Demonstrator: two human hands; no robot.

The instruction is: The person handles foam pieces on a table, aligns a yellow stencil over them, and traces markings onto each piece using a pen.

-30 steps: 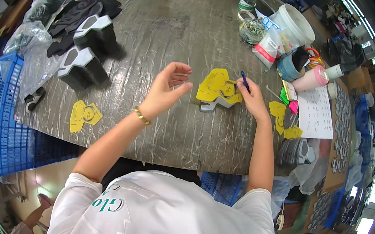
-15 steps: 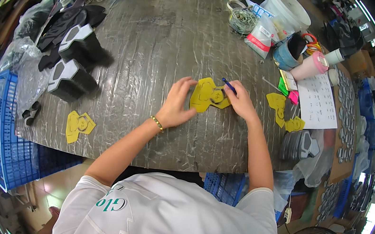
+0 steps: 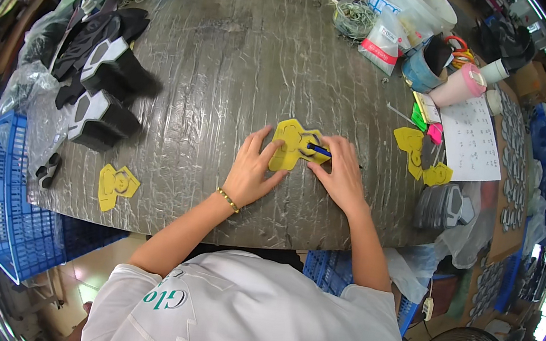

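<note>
A yellow cut-out template (image 3: 288,136) with dark outlines and openings lies on the table before me. My left hand (image 3: 250,171) is at its left edge, fingers spread, with a fingertip resting on the yellow surface. My right hand (image 3: 342,175) is closed around a blue pen (image 3: 318,149), which lies across the template's right part with its tip pointing left. Any dark piece under the template is mostly hidden. Another yellow template (image 3: 119,185) lies at the left, and more yellow templates (image 3: 410,148) lie to the right of my right hand.
Stacks of dark shaped pieces (image 3: 100,118) stand left, beside plastic bags and a blue crate (image 3: 4,195). Another stack (image 3: 446,207) stands right. A written sheet (image 3: 471,142), pink cup (image 3: 459,86), blue tin (image 3: 421,73) and white bucket (image 3: 424,10) line the far right.
My right hand has turned, bringing the pen from the template's upper edge down over its right part. My left hand's finger has come onto the template, which sits slightly lower and further left.
</note>
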